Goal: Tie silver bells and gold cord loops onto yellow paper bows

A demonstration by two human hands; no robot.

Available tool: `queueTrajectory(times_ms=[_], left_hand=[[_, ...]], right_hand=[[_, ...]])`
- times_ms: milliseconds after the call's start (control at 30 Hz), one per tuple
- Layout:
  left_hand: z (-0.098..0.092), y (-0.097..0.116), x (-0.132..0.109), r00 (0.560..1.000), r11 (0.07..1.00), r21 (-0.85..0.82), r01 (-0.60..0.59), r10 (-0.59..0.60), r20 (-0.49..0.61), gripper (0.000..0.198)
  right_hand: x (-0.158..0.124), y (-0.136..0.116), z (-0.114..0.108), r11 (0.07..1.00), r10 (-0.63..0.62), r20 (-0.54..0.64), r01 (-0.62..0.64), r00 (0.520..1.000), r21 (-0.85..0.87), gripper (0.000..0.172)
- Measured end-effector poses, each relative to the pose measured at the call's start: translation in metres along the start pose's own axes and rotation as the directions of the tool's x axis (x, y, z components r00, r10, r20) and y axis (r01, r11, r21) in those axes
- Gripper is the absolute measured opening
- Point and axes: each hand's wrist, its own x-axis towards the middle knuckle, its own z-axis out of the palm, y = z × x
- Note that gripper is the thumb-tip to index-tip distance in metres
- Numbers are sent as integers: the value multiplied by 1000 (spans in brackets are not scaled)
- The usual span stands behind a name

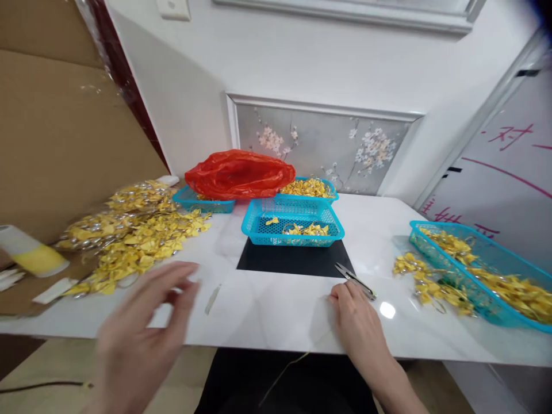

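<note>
My left hand [149, 322] is raised over the table's front left, blurred, with thumb and fingers curved and a gap between them; nothing shows in it. My right hand [356, 313] rests on the white table [267, 310], fingers curled beside small metal snips [354, 280]. Its fingertips are hidden, so whether they grip the snips or a thread is unclear. A thin pale thread [284, 371] hangs over the table's front edge. Beyond the hands, a blue basket [293, 238] holds a few yellow ribbon pieces [308, 230] and stands partly on a black mat [280, 260].
Yellow ribbon pieces [142, 241] are heaped at the left, near a white and yellow roll [32, 253]. Red plastic [241, 175] lies over baskets behind. Another blue basket [483, 270] with yellow pieces stands right, loose ones [431, 284] beside it. A clear strip [213, 299] lies front left.
</note>
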Motion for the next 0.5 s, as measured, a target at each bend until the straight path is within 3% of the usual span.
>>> queueTrajectory(times_ms=[100, 167, 300, 400, 500], left_hand=[[13, 26, -14, 985, 993, -118, -17, 37, 167, 13], [20, 23, -19, 973, 995, -81, 51, -31, 230, 14], [9, -27, -8, 976, 970, 192, 147, -174, 132, 16], [-26, -75, 6, 955, 865, 416, 280, -295, -30, 18], [-66, -109, 6, 894, 695, 575, 432, -413, -172, 31]], right_hand=[[0, 8, 1, 999, 20, -20, -19, 1000, 35, 18], [-1, 12, 2, 996, 45, -42, -41, 998, 77, 20], [-1, 26, 7, 984, 77, -56, -66, 995, 167, 27], [-1, 45, 15, 967, 109, 51, -118, 993, 227, 33], [-4, 61, 22, 958, 122, 131, -151, 984, 243, 39]])
